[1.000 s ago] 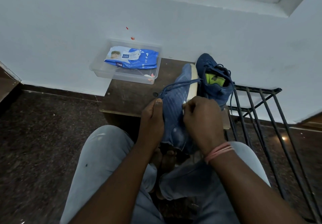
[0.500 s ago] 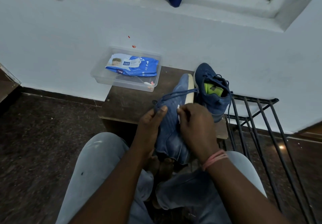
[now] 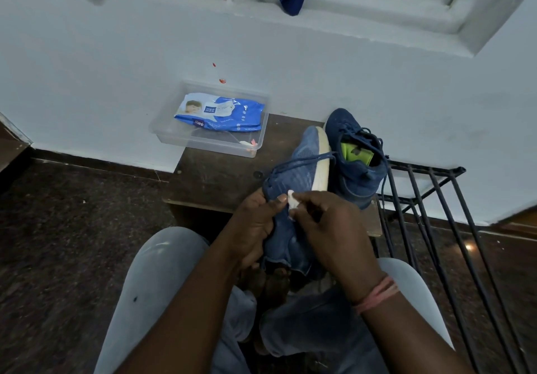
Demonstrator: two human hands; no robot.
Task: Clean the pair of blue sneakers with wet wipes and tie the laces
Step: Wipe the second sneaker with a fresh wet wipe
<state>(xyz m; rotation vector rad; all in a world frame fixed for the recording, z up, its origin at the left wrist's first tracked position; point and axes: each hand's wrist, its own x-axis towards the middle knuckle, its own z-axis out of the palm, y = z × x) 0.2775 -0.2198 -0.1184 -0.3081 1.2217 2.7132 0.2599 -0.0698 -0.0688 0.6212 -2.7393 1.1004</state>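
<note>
Gripping the tilted sneaker (image 3: 293,176) over the desk (image 3: 215,176), the left hand (image 3: 255,228) steadies it while right hand (image 3: 328,228) fingers (image 3: 305,199) pinch a white wipe (image 3: 292,203) against its side.

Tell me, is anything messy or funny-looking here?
A few things. The clear plastic tray hangs off the edge of the small brown table. The second sneaker has loose, untied laces and something bright green tucked inside. Two small red spots mark the white wall above the wet wipes pack.
</note>
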